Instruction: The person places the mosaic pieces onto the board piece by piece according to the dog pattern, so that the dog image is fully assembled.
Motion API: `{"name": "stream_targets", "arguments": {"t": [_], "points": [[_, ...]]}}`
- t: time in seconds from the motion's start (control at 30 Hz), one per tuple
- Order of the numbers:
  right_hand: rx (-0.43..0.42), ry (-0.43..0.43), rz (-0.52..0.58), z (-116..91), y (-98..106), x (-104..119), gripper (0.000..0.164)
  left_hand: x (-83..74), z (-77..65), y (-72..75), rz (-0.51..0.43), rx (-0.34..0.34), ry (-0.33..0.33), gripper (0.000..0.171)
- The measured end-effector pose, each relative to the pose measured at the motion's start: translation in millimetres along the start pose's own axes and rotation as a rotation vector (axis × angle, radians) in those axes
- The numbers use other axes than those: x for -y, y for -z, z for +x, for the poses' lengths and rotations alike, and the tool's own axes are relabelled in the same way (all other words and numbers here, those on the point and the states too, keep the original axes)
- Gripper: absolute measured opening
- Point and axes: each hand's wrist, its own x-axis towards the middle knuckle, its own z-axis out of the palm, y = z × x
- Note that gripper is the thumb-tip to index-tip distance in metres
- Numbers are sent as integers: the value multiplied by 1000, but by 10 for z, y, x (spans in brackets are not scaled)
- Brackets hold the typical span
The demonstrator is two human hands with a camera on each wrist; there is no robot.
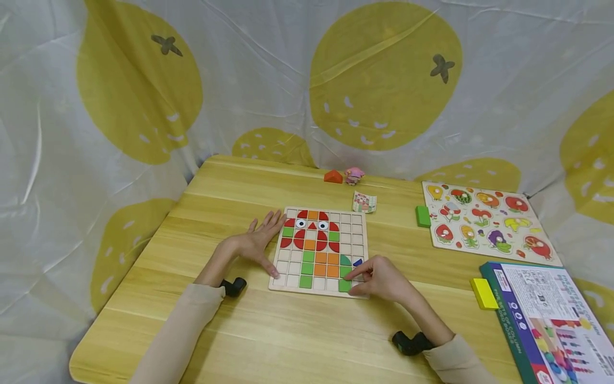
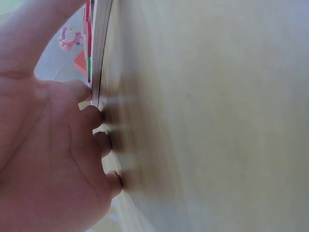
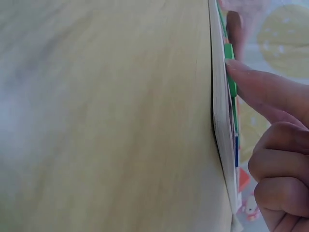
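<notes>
A wooden grid board (image 1: pixel 292 266) lies on the table, filled partly with red, orange, green and white eye tiles. My left hand (image 1: pixel 256 245) is spread at its left side, the thumb at the board's lower left edge and the other fingertips on or near the tabletop. At the lower right corner, my right hand (image 1: pixel 384 280) pinches a green square tile (image 3: pixel 231 72) between thumb and index finger. In the right wrist view this tile stands slightly above its neighbours, its other fingers curled. A dark blue piece (image 1: pixel 357 262) lies on the board just beyond that hand.
Behind the board are a small pattern card (image 1: pixel 364 202), a red-orange wedge block (image 1: pixel 333 177) and a pink figurine (image 1: pixel 354 176). To the right lie a fruit puzzle (image 1: pixel 489 221), a green block (image 1: pixel 422 216), a yellow block (image 1: pixel 484 294) and a boxed game (image 1: pixel 542 298).
</notes>
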Motion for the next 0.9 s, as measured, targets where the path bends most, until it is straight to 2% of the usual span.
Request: {"name": "stream_targets", "arguments": {"t": [0.27,0.43,0.73,0.9], "points": [[-17,-1,-65,-29,41,16,17,-14,13,-9,8,4,-1,147],[12,30,-38,-15,32,-12,17,-25,6,-2,-4,5,-2,146],[43,33,39,48,6,-42,18,-16,-6,7,2,0,1,146],[49,56,40,54,96,-19,24,9,-35,29,-31,11,-10,141]]}}
